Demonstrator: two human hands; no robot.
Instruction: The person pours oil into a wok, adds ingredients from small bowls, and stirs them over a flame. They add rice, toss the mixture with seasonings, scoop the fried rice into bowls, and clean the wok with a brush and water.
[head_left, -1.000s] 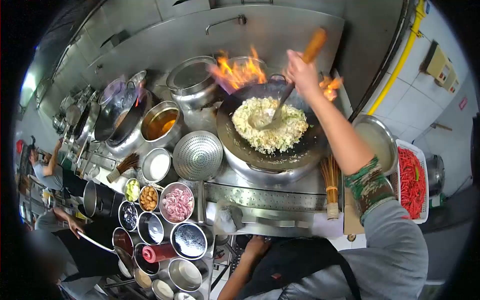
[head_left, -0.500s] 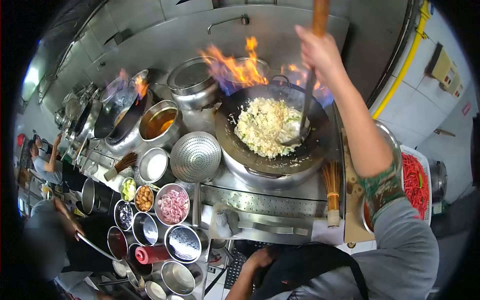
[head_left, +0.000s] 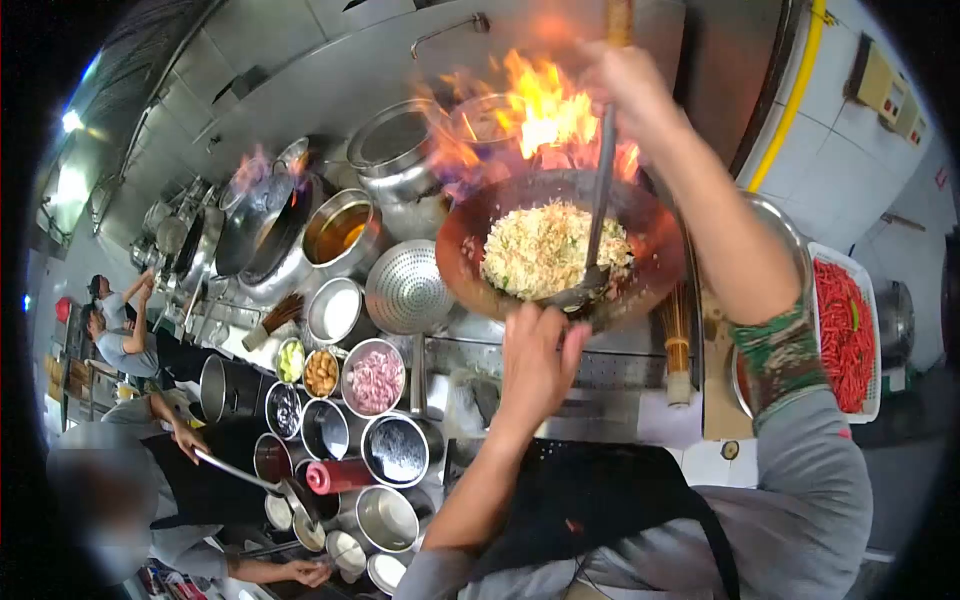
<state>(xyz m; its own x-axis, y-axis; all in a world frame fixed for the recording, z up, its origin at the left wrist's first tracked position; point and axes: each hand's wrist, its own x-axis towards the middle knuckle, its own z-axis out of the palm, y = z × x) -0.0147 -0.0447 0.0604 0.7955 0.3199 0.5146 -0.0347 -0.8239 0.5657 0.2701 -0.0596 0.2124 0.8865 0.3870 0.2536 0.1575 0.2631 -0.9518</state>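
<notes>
Fried rice [head_left: 550, 245] with green bits lies in a large wok [head_left: 462, 262], which tilts over the stove. At the wok's near rim, my left hand [head_left: 537, 368] is closed on the edge where its ear handle sits. My right hand [head_left: 632, 88] is raised on the far side, wrapped round the long handle of a ladle [head_left: 600, 190]. The ladle's wooden end sticks up above the fist. Its bowl rests against the rice, close to the near right side of the wok. Tall flames [head_left: 555, 110] rise behind the wok.
A perforated strainer [head_left: 408, 285] and an oil pot [head_left: 340, 230] stand left of the wok. Bowls of sliced pink meat [head_left: 373, 378] and other ingredients sit nearer. A bamboo brush [head_left: 677, 345] and basket of red chillies [head_left: 845, 330] are right. Co-workers [head_left: 130, 340] stand at left.
My left hand has come up from beside the apron to the wok's near rim. The wok has tilted and shifted slightly right. Flames behind it have grown.
</notes>
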